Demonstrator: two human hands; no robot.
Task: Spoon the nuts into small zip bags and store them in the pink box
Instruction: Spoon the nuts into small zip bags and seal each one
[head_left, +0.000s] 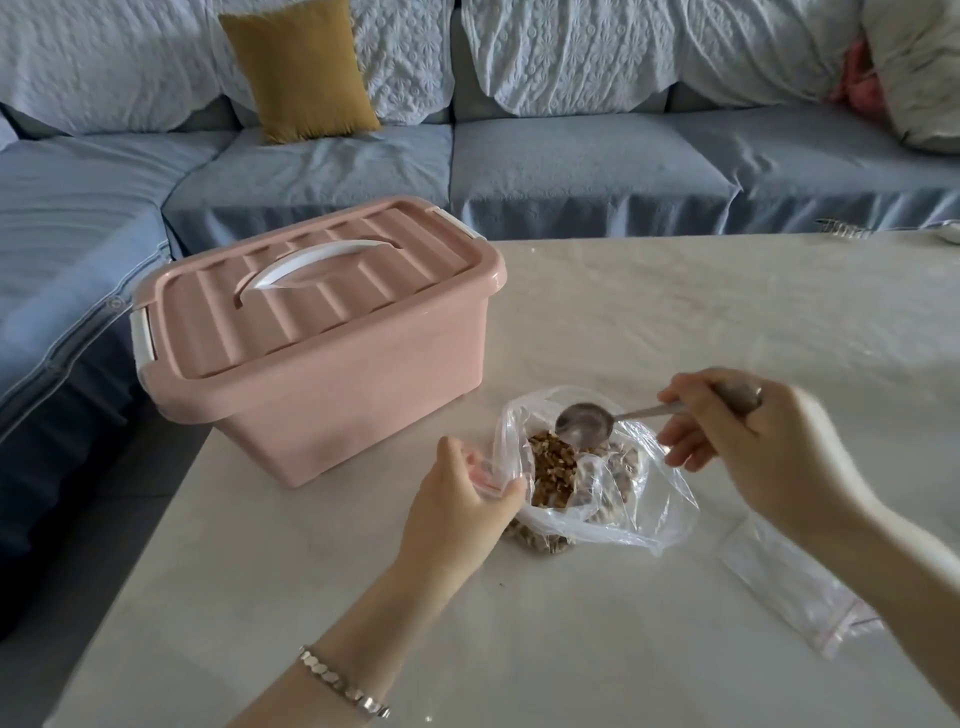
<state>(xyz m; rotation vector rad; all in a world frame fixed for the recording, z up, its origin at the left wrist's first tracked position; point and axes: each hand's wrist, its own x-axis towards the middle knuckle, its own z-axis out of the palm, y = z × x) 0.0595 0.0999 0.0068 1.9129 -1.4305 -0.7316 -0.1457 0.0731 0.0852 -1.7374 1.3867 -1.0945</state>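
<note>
Head view: left hand (457, 499) pinches the red-striped mouth of a small clear zip bag (489, 482). Right hand (753, 431) grips a metal spoon (584, 423), its bowl empty over brown chopped nuts (553, 467) in a crumpled clear plastic bag (660, 499). Pink lidded plastic box (322, 332) stands shut nearby. Spare flat zip bags (795, 587) lie unfilled. Judgement: early filling; sealing and boxing remain.

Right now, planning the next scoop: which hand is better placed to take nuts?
The right hand: it grips the spoon, whose bowl hangs over the nuts; the left hand pinches a zip bag.
</note>
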